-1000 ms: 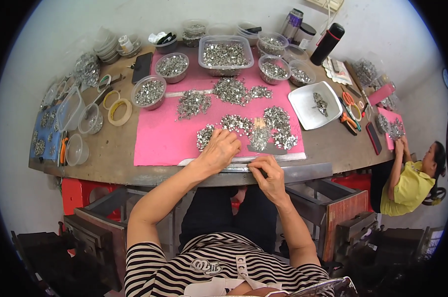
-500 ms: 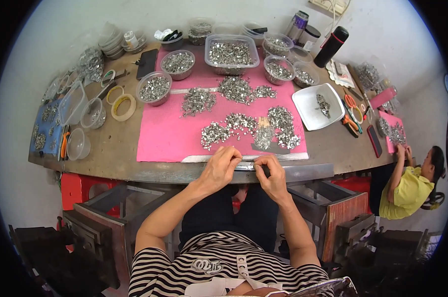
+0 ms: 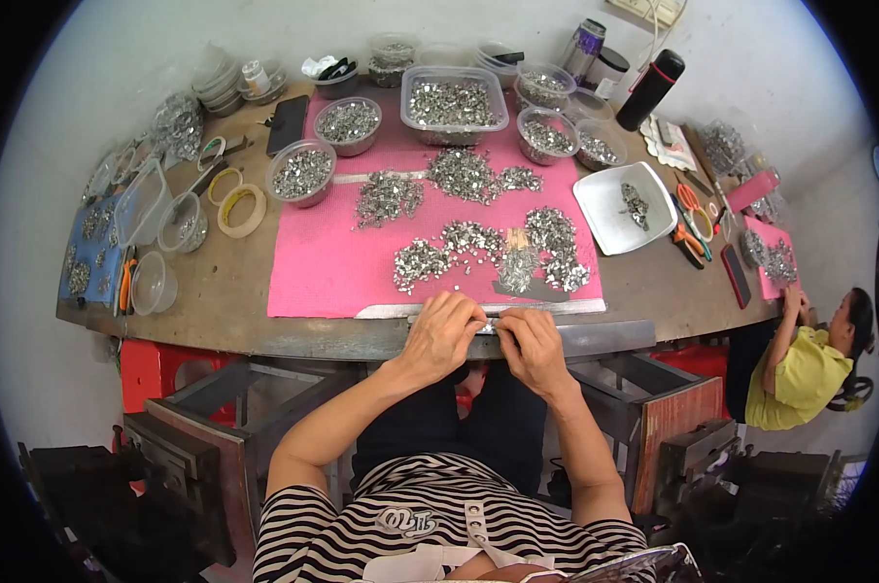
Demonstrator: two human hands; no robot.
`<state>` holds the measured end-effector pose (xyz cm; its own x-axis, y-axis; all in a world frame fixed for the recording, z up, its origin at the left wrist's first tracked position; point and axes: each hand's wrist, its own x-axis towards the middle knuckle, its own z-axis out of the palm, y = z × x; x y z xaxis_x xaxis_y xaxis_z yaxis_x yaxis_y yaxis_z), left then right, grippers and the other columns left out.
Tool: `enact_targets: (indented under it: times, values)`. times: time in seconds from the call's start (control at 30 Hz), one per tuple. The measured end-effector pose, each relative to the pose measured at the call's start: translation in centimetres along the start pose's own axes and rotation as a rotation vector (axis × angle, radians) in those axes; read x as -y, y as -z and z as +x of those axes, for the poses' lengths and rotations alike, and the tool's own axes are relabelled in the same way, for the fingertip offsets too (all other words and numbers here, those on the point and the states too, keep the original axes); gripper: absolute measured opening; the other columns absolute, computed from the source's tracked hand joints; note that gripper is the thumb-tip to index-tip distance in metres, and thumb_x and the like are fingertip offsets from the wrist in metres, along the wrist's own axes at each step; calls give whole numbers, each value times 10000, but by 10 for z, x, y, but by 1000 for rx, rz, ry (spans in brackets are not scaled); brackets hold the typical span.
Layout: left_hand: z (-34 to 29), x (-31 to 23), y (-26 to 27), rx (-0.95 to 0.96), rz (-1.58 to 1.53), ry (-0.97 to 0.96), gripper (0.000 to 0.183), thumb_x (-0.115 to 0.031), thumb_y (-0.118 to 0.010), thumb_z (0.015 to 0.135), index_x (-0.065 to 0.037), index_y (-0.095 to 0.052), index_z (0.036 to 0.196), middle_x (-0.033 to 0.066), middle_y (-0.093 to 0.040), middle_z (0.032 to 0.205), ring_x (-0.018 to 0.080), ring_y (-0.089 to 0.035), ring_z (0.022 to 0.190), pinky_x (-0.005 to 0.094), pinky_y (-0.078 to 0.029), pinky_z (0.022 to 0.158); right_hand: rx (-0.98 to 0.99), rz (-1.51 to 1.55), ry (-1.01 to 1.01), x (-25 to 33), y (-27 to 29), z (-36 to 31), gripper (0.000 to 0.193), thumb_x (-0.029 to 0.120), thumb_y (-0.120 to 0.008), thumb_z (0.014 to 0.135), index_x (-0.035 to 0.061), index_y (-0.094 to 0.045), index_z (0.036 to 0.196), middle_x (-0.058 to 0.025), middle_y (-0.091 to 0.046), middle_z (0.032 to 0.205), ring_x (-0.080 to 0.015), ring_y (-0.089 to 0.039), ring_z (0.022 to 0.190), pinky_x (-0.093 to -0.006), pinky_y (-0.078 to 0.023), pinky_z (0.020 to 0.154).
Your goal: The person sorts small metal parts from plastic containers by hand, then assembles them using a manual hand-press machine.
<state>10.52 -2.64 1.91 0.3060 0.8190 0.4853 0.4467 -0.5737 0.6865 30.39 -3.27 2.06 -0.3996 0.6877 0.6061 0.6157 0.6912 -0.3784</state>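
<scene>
Beyond left hand [image 3: 444, 333] and right hand [image 3: 534, 352] lie silvery heaps [image 3: 421, 263]; each grip narrow, contents unclear.

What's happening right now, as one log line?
left hand: at table edge | right hand: close beside left | silvery pieces: piled on pink mat | grips: unclear

Metal pcs [image 3: 461, 175] on mat [image 3: 308, 262], tub [image 3: 454, 126] behind 'em, tray [image 3: 603, 206] to R, tape rolls [image 3: 259, 214] to L.

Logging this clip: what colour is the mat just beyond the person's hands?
The mat is mainly pink; the head view shows it best.
</scene>
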Motion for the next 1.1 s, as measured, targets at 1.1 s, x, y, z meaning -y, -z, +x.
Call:
enact_targets:
  times: [1.1]
  values:
    - [79,30,-27,489,330,-214,129,-171,-744,836,-84,-674,902,79,-623,941,263,-563,1011,481,-335,977,-277,177,-374,-18,-5,-23,111,-47,-657,885,-8,-677,987,-122,-662,894,-246,-652,788,-330,-510,717]
